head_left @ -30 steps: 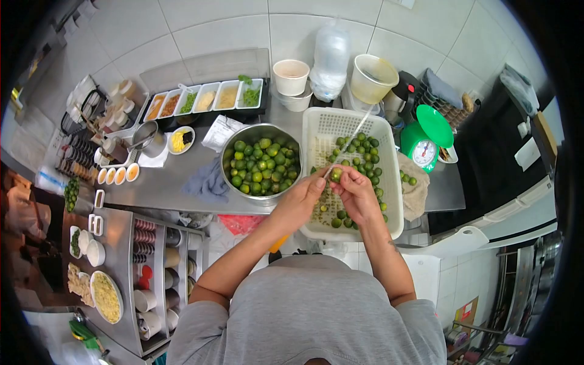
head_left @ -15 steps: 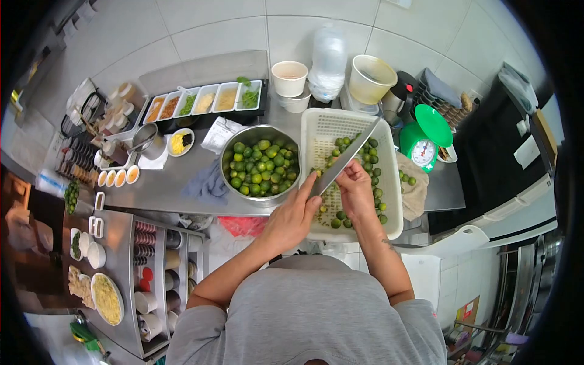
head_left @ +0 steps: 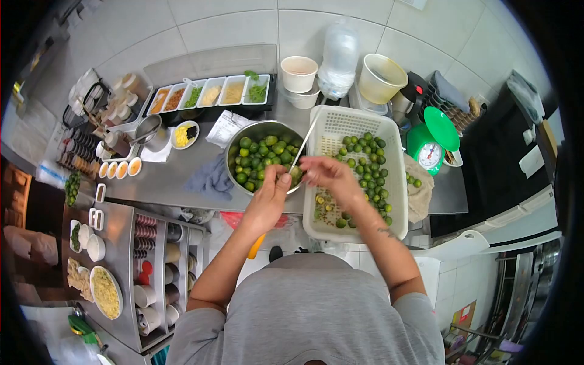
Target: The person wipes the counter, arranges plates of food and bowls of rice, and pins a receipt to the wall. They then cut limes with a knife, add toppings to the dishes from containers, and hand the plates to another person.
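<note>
Green limes [head_left: 258, 159] sit in a shiny bowl [head_left: 267, 128] on the left. More limes [head_left: 368, 161] lie in the white basket [head_left: 397, 182] to its right, on the counter [head_left: 163, 190]. The left hand [head_left: 272, 190] grips a knife [head_left: 306, 142] over the bowl's near right side, blade pointing far. The right hand [head_left: 331, 176] is just beside it; its fingers are blurry, so I cannot tell if they hold anything.

A hand could pass low over the bare surface [head_left: 159, 187] between the sauce cups [head_left: 120, 169] and blue cloth [head_left: 210, 177], or drop onto the slotted floor at the far end of the white basket [head_left: 396, 182]. Between the basket and the steel bowl [head_left: 274, 127], the left grip [head_left: 266, 193], slanting knife [head_left: 308, 139] and right grip [head_left: 333, 177] block the way. The green scale [head_left: 420, 143] and tan towel [head_left: 420, 204] crowd the basket's right side.
</note>
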The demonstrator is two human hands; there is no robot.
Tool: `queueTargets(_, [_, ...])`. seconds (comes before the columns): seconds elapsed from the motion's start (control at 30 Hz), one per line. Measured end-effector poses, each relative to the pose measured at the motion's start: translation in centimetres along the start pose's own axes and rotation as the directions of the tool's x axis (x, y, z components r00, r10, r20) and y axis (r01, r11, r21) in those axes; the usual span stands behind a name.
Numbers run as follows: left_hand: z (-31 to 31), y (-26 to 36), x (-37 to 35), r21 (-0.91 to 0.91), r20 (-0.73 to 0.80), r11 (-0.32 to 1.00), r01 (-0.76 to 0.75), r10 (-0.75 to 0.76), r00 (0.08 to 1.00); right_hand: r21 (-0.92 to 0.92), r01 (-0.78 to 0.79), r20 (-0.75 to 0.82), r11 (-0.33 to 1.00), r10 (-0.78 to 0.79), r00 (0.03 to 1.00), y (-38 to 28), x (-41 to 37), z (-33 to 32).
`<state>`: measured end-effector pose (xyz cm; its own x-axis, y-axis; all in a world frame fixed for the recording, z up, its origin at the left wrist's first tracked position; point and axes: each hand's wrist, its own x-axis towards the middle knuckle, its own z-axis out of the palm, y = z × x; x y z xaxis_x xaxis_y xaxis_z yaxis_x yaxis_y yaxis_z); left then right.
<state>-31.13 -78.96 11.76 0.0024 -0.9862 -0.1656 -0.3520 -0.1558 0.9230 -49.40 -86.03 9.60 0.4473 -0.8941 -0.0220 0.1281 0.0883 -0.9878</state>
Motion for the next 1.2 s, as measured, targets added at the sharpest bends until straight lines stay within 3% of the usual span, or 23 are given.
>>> queueTargets(0.07, [-0.6, -0.1, 0.2, -0.043, -0.083, 0.999, 0.004, -0.007, 0.996, -0.444, 0.128, -0.072, 0.887, -0.177, 0.982, 0.4, 2.8, -4.1])
queueTargets(0.1, [-1.0, -0.2, 0.3, -0.063, -0.124, 0.998, 0.004, -0.011, 0.992, -0.681, 0.114, -0.139, 0.723, -0.281, 0.949, 1.0, 4.4, -6.3])
queueTargets(0.17, [-1.8, -0.9, 1.0, -0.094, -0.123, 0.996, -0.007, -0.004, 0.992, -0.943, 0.093, -0.055, 0.320, -0.425, 0.904, 3.3, 7.2, -10.9])
queueTargets(0.27, [-2.9, 0.3, 0.8, -0.180, -0.068, 0.979, 0.095, -0.108, 0.992, -0.976, -0.143, -0.190, 0.162, -0.327, 0.926, 4.6, 8.7, -12.4])
queueTargets(0.47, [-3.7, -0.7, 1.8, -0.293, 0.019, 0.955, 0.040, -0.036, 0.999, -0.993, -0.112, -0.114, 0.021, -0.259, 0.959, 6.3, 10.3, -13.7])
queueTargets(0.5, [-3.8, -0.5, 1.9, -0.296, 0.044, 0.955, 0.025, -0.013, 0.999, -0.915, -0.161, -0.241, 0.369, -0.183, 0.953, 5.8, 10.0, -13.3])
queueTargets(0.53, [-4.0, 0.0, 1.7, -0.299, 0.069, 0.954, 0.009, 0.013, 0.998, -0.718, -0.203, -0.332, 0.666, -0.071, 0.941, 4.4, 9.2, -12.4])
queueTargets(0.57, [-4.0, 0.4, 1.5, -0.305, 0.093, 0.952, -0.008, 0.038, 0.995, -0.428, -0.234, -0.376, 0.873, 0.064, 0.925, 3.0, 8.3, -11.4])
queueTargets(0.6, [-4.0, 0.7, 1.5, -0.306, 0.130, 0.952, -0.002, 0.044, 0.991, -0.213, -0.180, -0.312, 0.960, 0.108, 0.944, 1.7, 7.2, -10.4])
queueTargets(0.67, [-3.6, 0.9, 1.7, -0.335, 0.206, 0.942, -0.020, 0.094, 0.974, 0.258, -0.100, -0.165, 0.961, 0.146, 0.975, -0.1, 4.5, -8.2])
queueTargets(0.8, [-1.9, 1.5, 2.7, -0.374, 0.319, 0.927, -0.031, 0.160, 0.934, 0.465, -0.026, -0.081, 0.885, 0.071, 0.994, -1.3, 1.6, -4.2])
queueTargets(1.03, [-0.5, 2.6, 4.0, -0.353, 0.433, 0.935, -0.043, 0.204, 0.878, 0.537, 0.032, -0.220, 0.843, 0.103, 0.970, -0.7, -0.1, -1.3])
queueTargets(1.2, [-0.2, 2.3, 4.0, -0.367, 0.463, 0.929, -0.041, 0.220, 0.858, 0.481, 0.139, -0.407, 0.866, 0.080, 0.910, 0.0, -0.8, -0.2])
